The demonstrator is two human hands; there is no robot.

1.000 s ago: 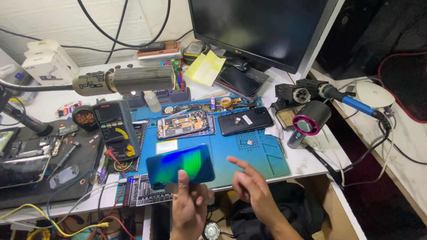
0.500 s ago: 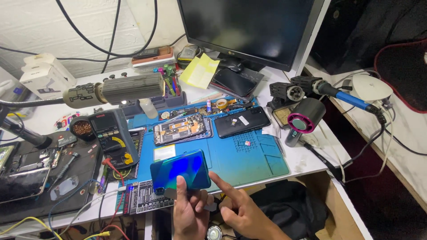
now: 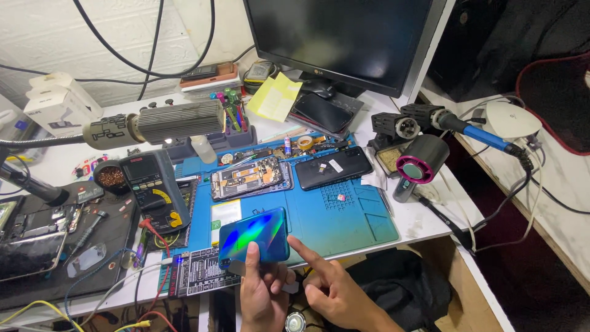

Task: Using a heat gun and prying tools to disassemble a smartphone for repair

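My left hand (image 3: 261,292) holds a shiny blue-green phone back cover (image 3: 254,236) by its lower edge, tilted above the near edge of the blue work mat (image 3: 362,218). My right hand (image 3: 335,289) is beside it, index finger stretched out and touching the cover's right corner. Farther back on the mat lie an opened phone with its circuit board showing (image 3: 251,176) and a black phone (image 3: 332,167).
A black multimeter (image 3: 153,190) with red leads stands left of the mat. A lamp head on a flexible arm (image 3: 163,122) hangs over the bench. A monitor (image 3: 344,37) stands behind. A soldering iron in its holder (image 3: 430,120) and a small round blower (image 3: 421,163) sit right.
The back cover and both hands have stayed near the mat's front edge. My right index finger has come in from the right and now touches the cover's corner. The view has shifted slightly.
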